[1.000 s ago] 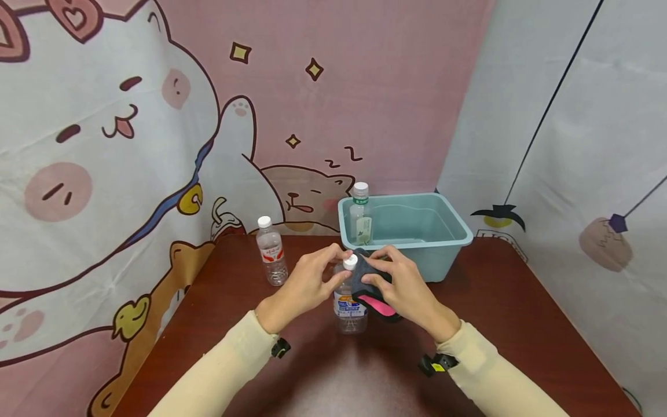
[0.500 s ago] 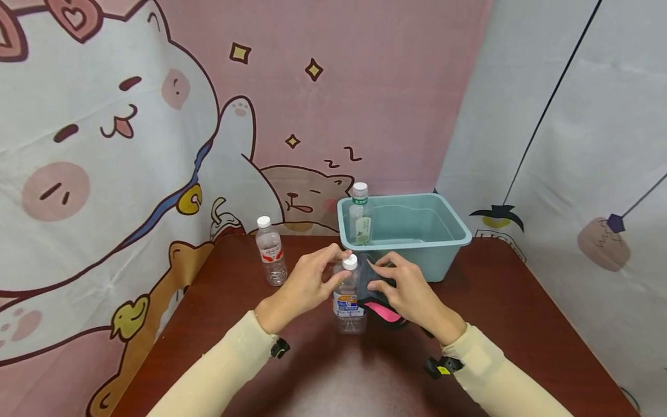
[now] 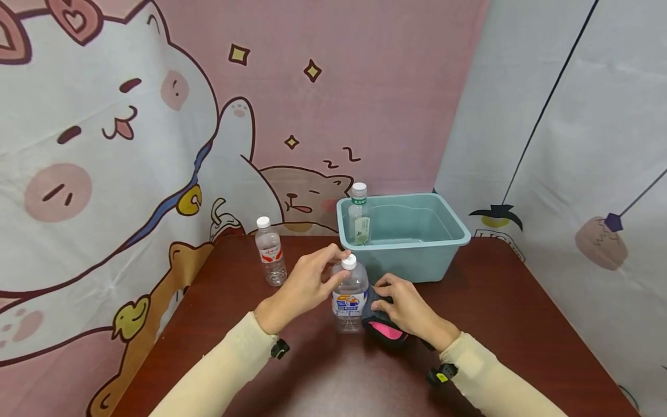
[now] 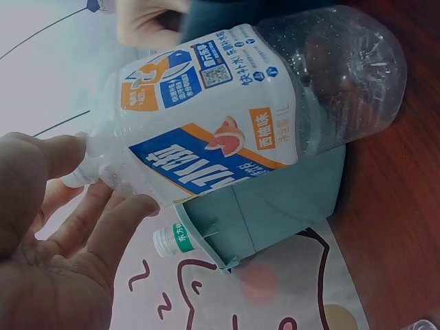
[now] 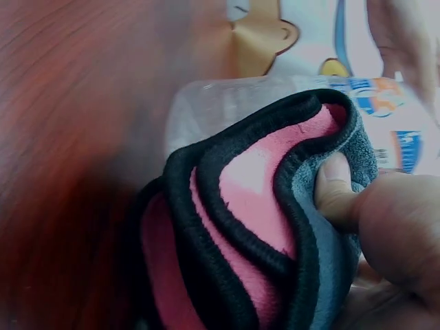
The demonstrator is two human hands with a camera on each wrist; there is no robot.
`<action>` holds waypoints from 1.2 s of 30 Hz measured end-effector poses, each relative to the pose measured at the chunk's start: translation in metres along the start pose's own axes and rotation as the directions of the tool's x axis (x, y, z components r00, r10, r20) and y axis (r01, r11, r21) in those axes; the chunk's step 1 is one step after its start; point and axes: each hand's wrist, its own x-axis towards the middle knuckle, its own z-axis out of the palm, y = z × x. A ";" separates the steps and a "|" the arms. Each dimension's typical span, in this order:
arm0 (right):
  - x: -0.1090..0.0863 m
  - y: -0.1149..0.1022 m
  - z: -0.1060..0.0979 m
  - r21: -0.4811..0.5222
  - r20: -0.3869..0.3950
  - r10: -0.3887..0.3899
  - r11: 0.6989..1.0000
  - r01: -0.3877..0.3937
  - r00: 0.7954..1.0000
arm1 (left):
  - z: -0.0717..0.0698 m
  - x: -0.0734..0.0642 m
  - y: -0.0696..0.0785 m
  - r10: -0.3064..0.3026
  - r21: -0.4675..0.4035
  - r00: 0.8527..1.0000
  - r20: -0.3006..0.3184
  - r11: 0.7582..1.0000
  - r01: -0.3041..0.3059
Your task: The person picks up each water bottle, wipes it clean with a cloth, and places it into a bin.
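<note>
A clear plastic bottle (image 3: 350, 301) with a white cap and a blue, orange and white label stands upright on the table. My left hand (image 3: 312, 275) grips it at the neck and cap, as the left wrist view also shows. In my right hand (image 3: 409, 304) is a folded cloth (image 3: 383, 318), grey outside and pink inside with black edging. Thumb and fingers pinch it against the bottle's right side, low by the label. The right wrist view has the cloth (image 5: 268, 206) in front of the bottle's lower part.
A light blue bin (image 3: 406, 258) stands behind the bottle, with a green-labelled bottle (image 3: 359, 217) upright in its left end. Another clear bottle (image 3: 271, 258) with a red and white label stands at the left. A cartoon-printed curtain (image 3: 365, 87) hangs behind the brown table (image 3: 500, 324).
My right hand has moved the cloth from near the bottle's neck down along its right side toward the table. The left hand keeps its grip at the cap, and the bottle stays in place.
</note>
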 end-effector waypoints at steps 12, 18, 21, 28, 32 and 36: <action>-0.004 0.017 0.025 -0.128 0.153 -0.052 0.989 0.072 0.987 | 0.000 -0.001 -0.001 -0.008 -0.002 1.000 0.002 1.000 0.008; -0.001 0.009 0.031 -0.326 0.190 -0.041 0.940 0.102 0.981 | 0.000 0.001 -0.003 -0.002 0.008 1.000 0.006 1.000 0.002; 0.000 0.007 0.031 -0.312 0.195 -0.032 0.946 0.093 0.980 | 0.001 0.001 -0.004 -0.007 0.003 1.000 0.013 1.000 0.007; -0.002 0.016 0.028 -0.109 0.162 -0.049 0.992 0.067 0.986 | 0.000 0.002 -0.003 0.002 -0.001 1.000 0.010 1.000 -0.002; -0.004 0.019 0.026 -0.009 0.153 0.009 1.000 -0.007 0.988 | -0.001 0.001 -0.001 0.005 -0.008 1.000 0.007 1.000 -0.005; -0.007 0.020 0.026 0.031 0.119 0.040 0.999 -0.044 0.992 | -0.002 0.000 -0.001 0.000 -0.014 1.000 0.006 1.000 0.000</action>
